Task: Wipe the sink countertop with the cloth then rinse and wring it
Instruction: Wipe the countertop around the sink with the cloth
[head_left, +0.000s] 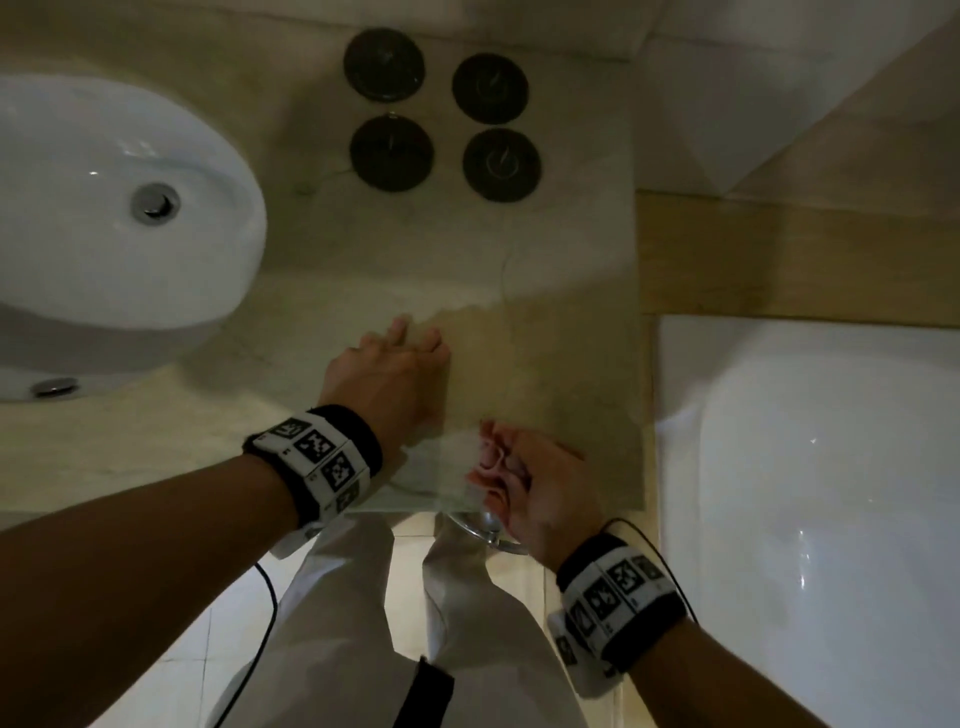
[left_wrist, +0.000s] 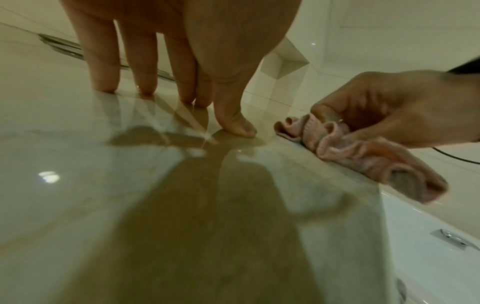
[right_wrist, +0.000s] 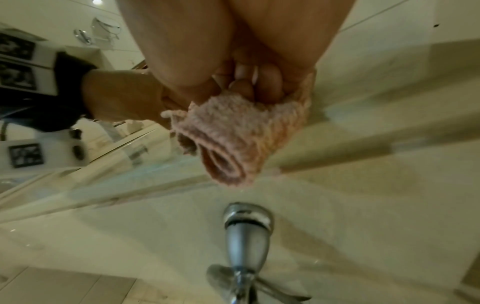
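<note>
A pink cloth (head_left: 492, 460) (left_wrist: 363, 156) (right_wrist: 233, 135) is bunched up in my right hand (head_left: 524, 483) (right_wrist: 246, 82), whose fingers curl round it at the front edge of the beige stone countertop (head_left: 545, 364). The cloth hangs partly over that edge. My left hand (head_left: 400, 358) (left_wrist: 166, 92) rests on the countertop (left_wrist: 130, 185) with straight fingers, its fingertips (left_wrist: 233, 129) pressing the shiny surface just left of the cloth. The white oval sink basin (head_left: 104, 208) lies at the far left, with its metal drain (head_left: 155, 202) in the middle.
Several round black coasters (head_left: 441, 114) lie at the back of the countertop. A white bathtub (head_left: 831, 519) stands right of the counter. A metal fitting (head_left: 485, 527) (right_wrist: 246, 232) sticks out below the counter's front edge, under my right hand.
</note>
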